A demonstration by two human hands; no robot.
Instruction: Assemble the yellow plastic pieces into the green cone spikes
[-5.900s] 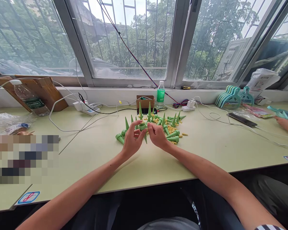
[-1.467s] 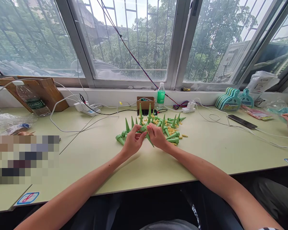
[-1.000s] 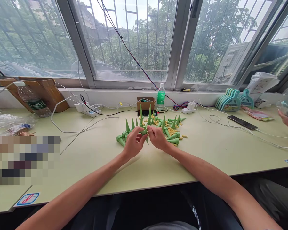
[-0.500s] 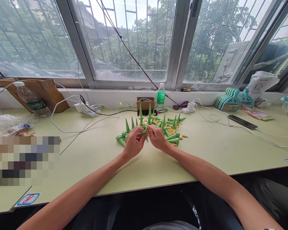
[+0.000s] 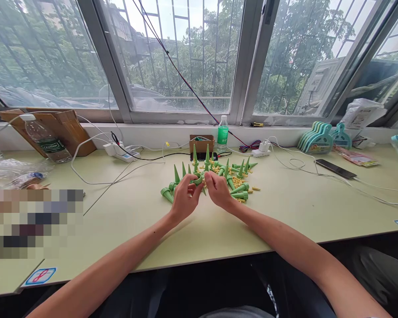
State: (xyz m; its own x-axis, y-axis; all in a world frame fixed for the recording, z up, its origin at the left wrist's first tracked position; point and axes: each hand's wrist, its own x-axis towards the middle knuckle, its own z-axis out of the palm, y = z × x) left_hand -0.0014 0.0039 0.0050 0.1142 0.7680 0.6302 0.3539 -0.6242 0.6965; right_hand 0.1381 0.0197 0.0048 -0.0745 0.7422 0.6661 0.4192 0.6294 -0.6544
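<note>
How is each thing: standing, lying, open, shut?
Hollow green plastic cone: held, wide end up, tip down.
Left hand: closed on that cone.
Right hand: fingers curled beside it; grip hidden.
Other green cones: some standing tip-up, some lying.
Small yellow pegs: loose, scattered.
Clear plastic bottle with bright green label: standing, capped.
Clear plastic bottle with dark green label: capped.
Flat black phone at right: lying, screen dark.

The left hand (image 5: 185, 198) and right hand (image 5: 218, 190) were bare, both forearms (image 5: 295, 234) likewise. A small spot (image 5: 154, 232) marked the left forearm. Grey clothing (image 5: 240, 312) showed at near centre.
</note>
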